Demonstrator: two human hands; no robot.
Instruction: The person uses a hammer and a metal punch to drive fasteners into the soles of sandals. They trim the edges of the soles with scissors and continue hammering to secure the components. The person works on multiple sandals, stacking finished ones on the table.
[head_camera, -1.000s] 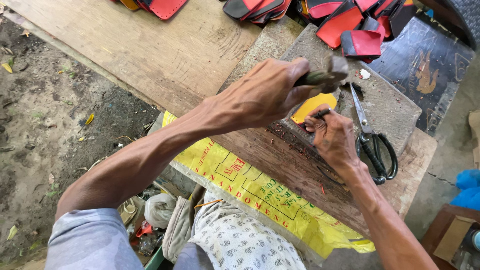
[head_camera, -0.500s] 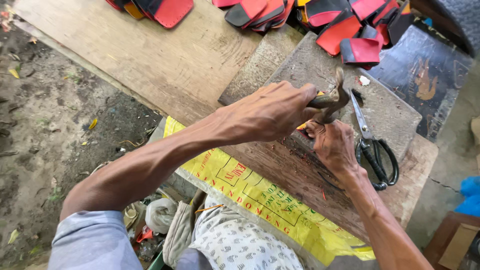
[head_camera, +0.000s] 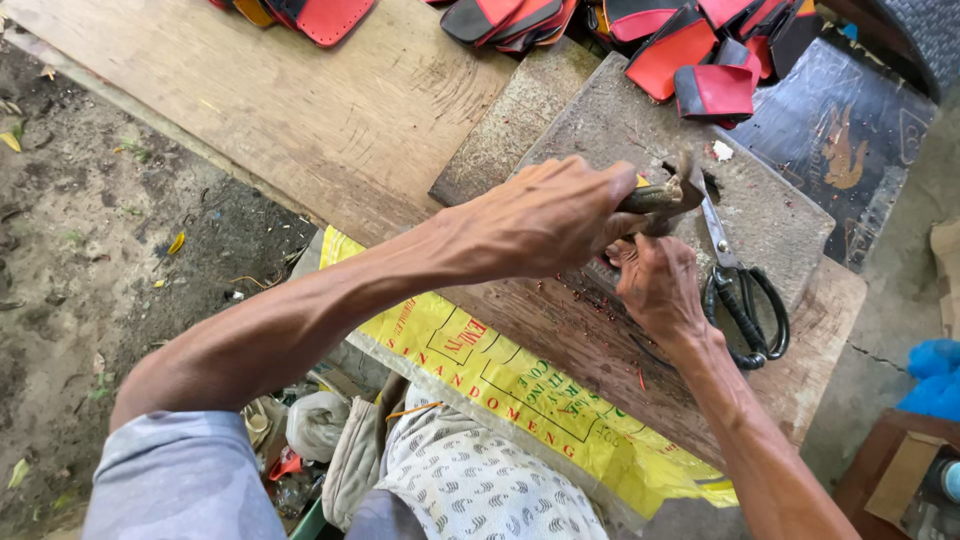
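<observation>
Head view, looking down on a stone slab (head_camera: 770, 205) lying across a worn wooden block (head_camera: 560, 340).

The left hand (head_camera: 545, 215) is gripping the handle of a small hammer (head_camera: 672, 192), fingers wrapped fully round it. The fist is covering most of the handle; only the short end and the dark head are showing past the knuckles, and the head is somewhat blurred, so its exact shape is hard to make out.

The right hand (head_camera: 657, 285) is resting palm-down just below the hammer head, fingers curled and narrow, pressing on something at the slab's edge. The workpiece itself is almost wholly hidden under both hands: only a thin yellow sliver (head_camera: 641, 181) is peeking out beside the left knuckles. Whether the right fingers are pinching it or merely steadying it cannot be told.

Black-handled scissors (head_camera: 745, 300) are lying on the slab just right of the right hand, blades running up toward the hammer and partly concealed by it.

A yellow printed sack (head_camera: 520, 390) is hanging over the block's near edge. Red and black cut pieces (head_camera: 700, 60) are piled at the top of the frame, several being cut off by the border. A blue item (head_camera: 935, 375) at the right margin is too cropped to identify.
</observation>
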